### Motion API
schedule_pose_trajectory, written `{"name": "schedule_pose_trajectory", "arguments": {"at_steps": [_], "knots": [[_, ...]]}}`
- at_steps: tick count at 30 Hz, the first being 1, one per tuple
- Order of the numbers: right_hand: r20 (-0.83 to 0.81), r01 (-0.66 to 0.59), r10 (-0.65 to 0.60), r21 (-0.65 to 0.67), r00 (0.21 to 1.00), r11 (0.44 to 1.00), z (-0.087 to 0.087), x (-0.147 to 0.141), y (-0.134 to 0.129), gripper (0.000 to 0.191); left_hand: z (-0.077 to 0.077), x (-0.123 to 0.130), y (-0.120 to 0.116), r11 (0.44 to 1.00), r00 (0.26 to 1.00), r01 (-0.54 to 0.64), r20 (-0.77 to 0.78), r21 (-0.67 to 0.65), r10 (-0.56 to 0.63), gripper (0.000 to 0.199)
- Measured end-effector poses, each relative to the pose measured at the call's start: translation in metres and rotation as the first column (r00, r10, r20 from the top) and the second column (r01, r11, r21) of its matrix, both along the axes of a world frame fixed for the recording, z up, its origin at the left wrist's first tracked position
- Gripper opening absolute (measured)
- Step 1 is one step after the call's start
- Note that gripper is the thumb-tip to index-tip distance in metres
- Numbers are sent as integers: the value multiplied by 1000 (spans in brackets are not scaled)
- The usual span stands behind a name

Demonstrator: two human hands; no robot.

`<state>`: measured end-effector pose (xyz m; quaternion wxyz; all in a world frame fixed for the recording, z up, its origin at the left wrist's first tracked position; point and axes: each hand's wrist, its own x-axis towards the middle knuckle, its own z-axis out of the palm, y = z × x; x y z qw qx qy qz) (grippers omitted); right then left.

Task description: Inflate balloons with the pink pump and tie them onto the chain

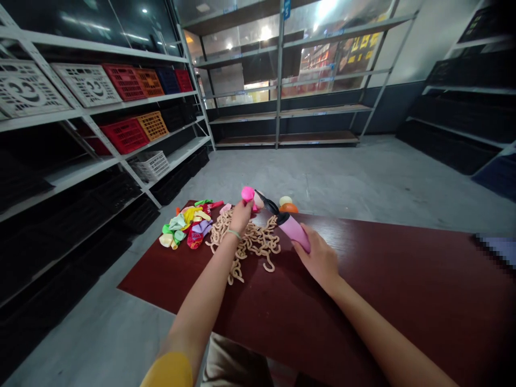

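My left hand (241,216) is closed around a bright pink balloon (248,193), whose rounded end shows above the fingers. In my right hand (321,259) is a pink balloon pump (296,232) with a black tapered nozzle (268,202). The nozzle points up and left, its tip close to the pink balloon; whether they touch I cannot tell. Beneath and between the hands lies a heap of beige curved, hook-like pieces (258,239). Left of it is a pile of limp coloured balloons (189,220). A rounded orange balloon (288,208) and a whitish one (285,200) sit behind the pump.
The dark red table (382,269) extends to the right, where a pixelated bluish object (497,248) lies at its edge. Shelves with plastic crates (124,134) line the left side. A metal rack (278,75) stands at the back, beyond grey floor (322,172).
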<state>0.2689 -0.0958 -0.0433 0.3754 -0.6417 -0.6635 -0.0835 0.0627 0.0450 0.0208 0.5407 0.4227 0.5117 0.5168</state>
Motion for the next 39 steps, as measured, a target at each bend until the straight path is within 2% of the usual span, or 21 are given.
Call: {"name": "schedule_pose_trajectory", "arguments": {"at_steps": [1, 2, 4, 6, 9, 18, 27, 31, 36, 39], "knots": [[9, -10, 10, 12, 1000, 1000, 0, -1, 0, 48, 0, -2, -8, 998, 982, 26, 191, -56, -15, 13], [22, -23, 22, 26, 999, 999, 0, -2, -1, 48, 0, -5, -16, 992, 932, 66, 361, -106, -23, 14], [59, -51, 48, 48, 997, 998, -1, -4, -1, 48, -3, -14, -28, 976, 796, 136, 606, -172, -4, 15], [97, -76, 71, 51, 993, 996, -3, -5, -1, 49, -7, -23, -36, 966, 685, 154, 727, -208, 48, 15], [144, -101, 96, 34, 985, 994, -4, -7, -1, 48, -14, -34, -39, 973, 617, 91, 779, -210, 110, 10], [241, -133, 128, 3, 962, 991, -3, -6, -2, 49, -17, -42, -36, 995, 625, -95, 776, -39, 90, 25], [297, -134, 125, 8, 947, 991, -3, -9, -3, 46, -11, -39, -39, 972, 671, -202, 705, -123, 229, 13], [308, -148, 139, 6, 941, 989, -2, -9, -3, 46, -12, -34, -40, 966, 710, -255, 671, -35, 211, 14], [332, -139, 124, 20, 935, 990, 0, -10, -3, 46, -17, -28, -39, 944, 786, -319, 580, 82, 215, 32], [343, -137, 122, 20, 932, 990, 1, -10, -4, 46, -21, -25, -38, 931, 829, -330, 519, 154, 208, 36]]}}
